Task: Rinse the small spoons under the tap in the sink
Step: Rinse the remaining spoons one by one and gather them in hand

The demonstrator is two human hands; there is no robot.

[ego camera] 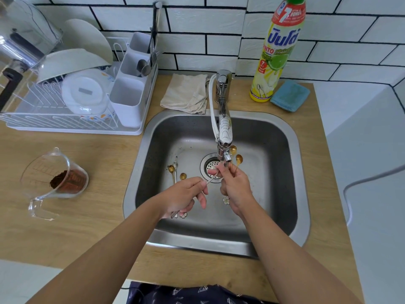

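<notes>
Both hands are over the stainless steel sink (291,172), right under the chrome tap with the white spout (224,137). The right hand (235,189) has its fingers (224,172) curled round the thin stems of two small gold-bowled spoons (236,155), bowls up and just right of the tap's nozzle. The left hand (185,194) pinches a slim silver-handled spoon (210,179) between thumb and forefinger; its handle slants up towards the right hand, above the round perforated drain (210,165). More handle ends, one with a white flower tip, poke out below that left palm, so it may be holding more than one; hard to be sure.

Whether water is running I cannot tell; no stream shows clearly. This looks like the middle of the rinse: some spoons in hand, some waiting. On the sink floor, left of the drain, lie three more little spoons (173,168), gold and silver, one with brown residue in the bowl. A white flower-shaped handle tip (225,200) also shows near the right wrist.

Next, by my reckoning, the held bowls need bringing under the nozzle and turning, then the dirty ones picked up from the left. Thin wet stems slip easily, so a firm pinch matters.

On the wooden tabletop (87,227) stands a clear measuring jug holding brown powder (59,178), left of the sink.
</notes>
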